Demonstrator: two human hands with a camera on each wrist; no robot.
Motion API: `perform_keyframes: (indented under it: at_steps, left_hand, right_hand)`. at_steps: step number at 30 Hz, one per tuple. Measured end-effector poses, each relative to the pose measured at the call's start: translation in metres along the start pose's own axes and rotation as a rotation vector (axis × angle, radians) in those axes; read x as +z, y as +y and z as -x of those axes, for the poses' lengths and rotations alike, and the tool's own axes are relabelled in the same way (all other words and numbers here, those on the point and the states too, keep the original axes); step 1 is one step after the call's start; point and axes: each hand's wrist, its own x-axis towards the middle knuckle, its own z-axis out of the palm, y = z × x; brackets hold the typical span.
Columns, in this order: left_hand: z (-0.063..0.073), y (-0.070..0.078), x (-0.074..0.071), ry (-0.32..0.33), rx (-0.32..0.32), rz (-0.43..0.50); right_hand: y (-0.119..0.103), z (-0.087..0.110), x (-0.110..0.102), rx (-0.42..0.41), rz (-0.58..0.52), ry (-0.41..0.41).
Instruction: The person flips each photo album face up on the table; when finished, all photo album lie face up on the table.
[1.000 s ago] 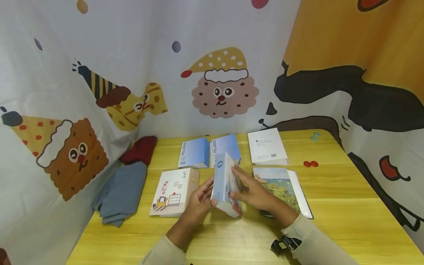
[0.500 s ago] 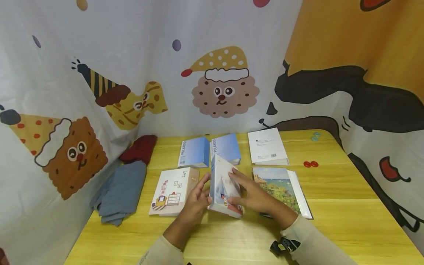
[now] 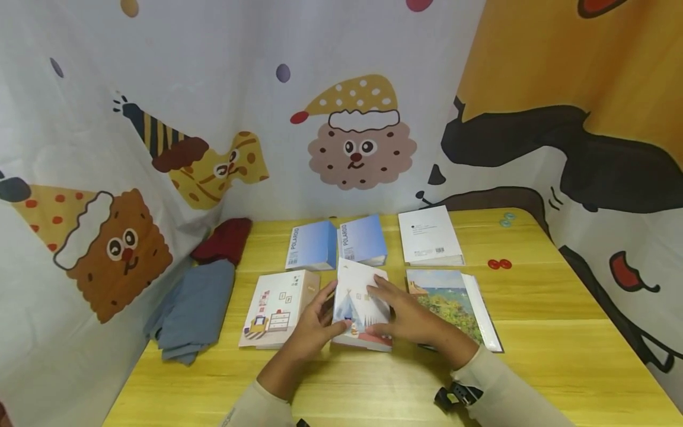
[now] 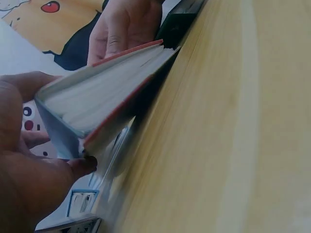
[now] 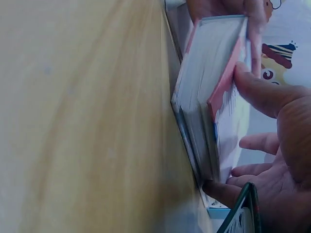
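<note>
A thick photo album [image 3: 363, 305] with a white cover, printed with a blue tent and a red lower edge, is between both hands. My left hand [image 3: 311, 329] grips its spine side, thumb over the front cover. On the opposite side my right hand [image 3: 411, 311] holds it, fingers spread on the cover and edge. In the left wrist view the pale-blue spine [image 4: 56, 128] is raised above the table, and the album slopes down toward its other side. The right wrist view shows the stacked pages [image 5: 206, 73] and a fingertip at the page edge.
Another white album [image 3: 272, 308] lies left of the hands. Two blue POLAROID albums [image 3: 312, 243] and a white one [image 3: 429, 234] lie behind. A landscape-picture album [image 3: 443, 302] is at right. Folded grey cloth [image 3: 197, 308], dark-red cloth [image 3: 224, 240] and red discs [image 3: 499, 264] lie on the yellow table [image 3: 560, 356].
The album has turned from showing its blue spine to showing its front cover, tipping flatter. My left thumb has moved from the spine's lower corner onto the cover; the right hand stays on it.
</note>
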Motion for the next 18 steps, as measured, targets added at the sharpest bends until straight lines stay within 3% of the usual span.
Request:
perform_keyframes:
  at_steps: [4, 13, 15, 18]
  left_hand:
    - [-0.002, -0.004, 0.001, 0.007, -0.001, -0.088]
    - [-0.006, -0.014, 0.002, -0.058, 0.03, -0.148]
    - [-0.007, -0.016, 0.001, -0.042, 0.046, -0.193]
    - [-0.006, -0.014, 0.001, 0.029, 0.07, -0.339]
  right_hand:
    - [0.0, -0.001, 0.0, 0.025, 0.024, -0.025]
    - [-0.003, 0.003, -0.003, 0.014, 0.2, -0.063]
    - [-0.004, 0.004, -0.004, -0.009, 0.242, -0.052]
    - [-0.004, 0.003, -0.004, -0.037, 0.299, -0.034]
